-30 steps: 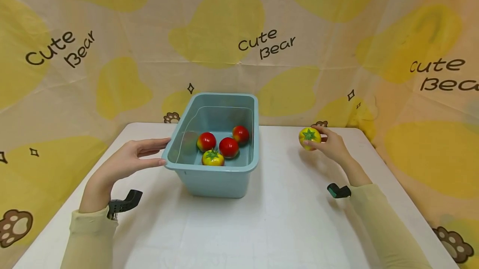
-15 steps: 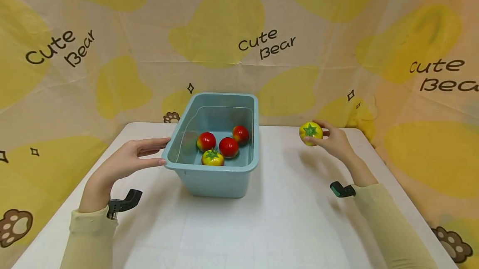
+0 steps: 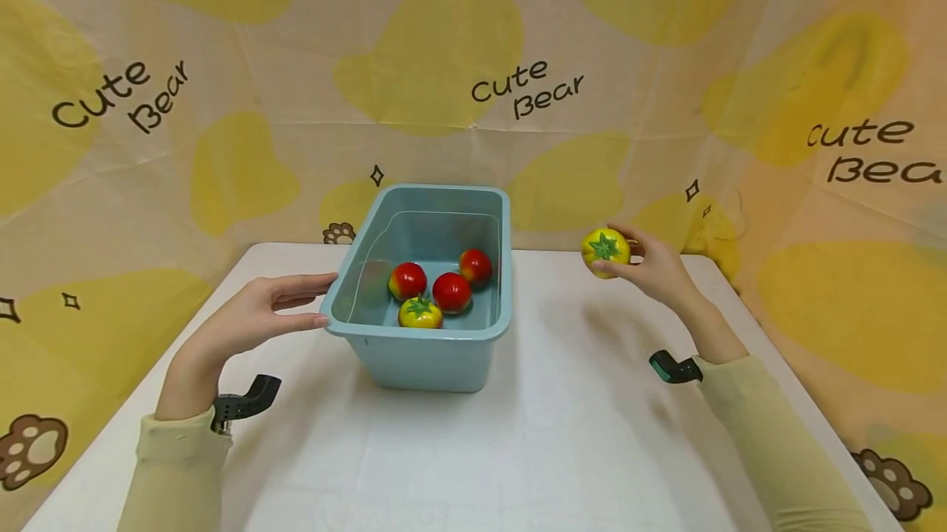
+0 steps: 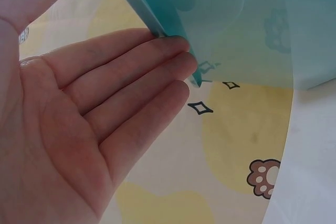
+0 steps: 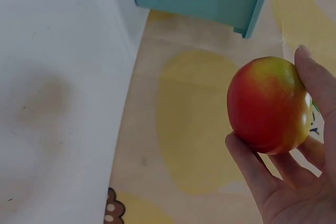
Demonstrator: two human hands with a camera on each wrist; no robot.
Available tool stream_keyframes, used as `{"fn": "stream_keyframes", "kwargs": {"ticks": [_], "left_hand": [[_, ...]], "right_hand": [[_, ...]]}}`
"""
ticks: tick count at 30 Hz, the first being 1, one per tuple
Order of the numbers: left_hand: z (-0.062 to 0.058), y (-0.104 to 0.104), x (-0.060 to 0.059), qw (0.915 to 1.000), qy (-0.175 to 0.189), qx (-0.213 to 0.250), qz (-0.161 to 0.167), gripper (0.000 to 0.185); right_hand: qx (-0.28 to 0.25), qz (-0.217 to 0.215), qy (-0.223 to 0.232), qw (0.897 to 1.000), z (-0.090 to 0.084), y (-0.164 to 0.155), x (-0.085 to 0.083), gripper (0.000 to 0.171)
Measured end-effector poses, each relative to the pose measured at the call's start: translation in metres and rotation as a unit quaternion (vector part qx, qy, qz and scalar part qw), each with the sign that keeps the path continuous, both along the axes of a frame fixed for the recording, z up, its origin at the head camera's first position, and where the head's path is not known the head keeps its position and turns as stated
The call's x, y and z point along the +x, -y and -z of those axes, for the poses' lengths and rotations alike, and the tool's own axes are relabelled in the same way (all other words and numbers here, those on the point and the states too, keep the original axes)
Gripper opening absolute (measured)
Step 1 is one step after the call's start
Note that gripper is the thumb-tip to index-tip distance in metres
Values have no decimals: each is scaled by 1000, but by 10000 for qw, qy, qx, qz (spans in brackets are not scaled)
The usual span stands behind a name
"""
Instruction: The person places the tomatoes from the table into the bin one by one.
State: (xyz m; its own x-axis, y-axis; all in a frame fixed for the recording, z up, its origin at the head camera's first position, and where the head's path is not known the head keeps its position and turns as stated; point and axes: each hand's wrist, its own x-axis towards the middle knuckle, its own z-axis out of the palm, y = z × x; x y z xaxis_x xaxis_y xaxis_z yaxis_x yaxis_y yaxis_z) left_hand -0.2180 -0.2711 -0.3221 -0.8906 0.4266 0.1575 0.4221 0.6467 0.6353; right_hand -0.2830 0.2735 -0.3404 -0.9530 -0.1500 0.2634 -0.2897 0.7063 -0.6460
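Observation:
My right hand holds a tomato above the table, to the right of a blue-grey plastic bin. Yellow skin and a green star-shaped calyx face the head camera; the right wrist view shows the red underside of this tomato between thumb and fingers. Inside the bin lie several more tomatoes: red ones and a yellow one with its calyx up. With fingers straight, my left hand touches the left rim of the bin; the left wrist view shows these fingertips against the rim.
A white table carries the bin. Behind and along both sides hangs a yellow patterned cloth with bear lettering, close to the table's back edge. Black wrist mounts stick out from both wrists.
The right hand has lifted the tomato higher over the table, and its latest shift is slightly left. Left hand and bin stay in place.

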Motion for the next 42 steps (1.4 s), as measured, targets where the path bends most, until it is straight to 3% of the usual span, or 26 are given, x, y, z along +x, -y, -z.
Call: {"fn": "stream_keyframes", "kwargs": {"ticks": [25, 42], "left_hand": [[-4, -3, 4, 9999, -63, 105, 43, 57], [-2, 0, 1, 9999, -40, 103, 68, 59]], "right_hand": [[-75, -740, -455, 9962, -48, 44, 0, 69], [130, -1188, -375, 9921, -76, 66, 1, 67]]}}
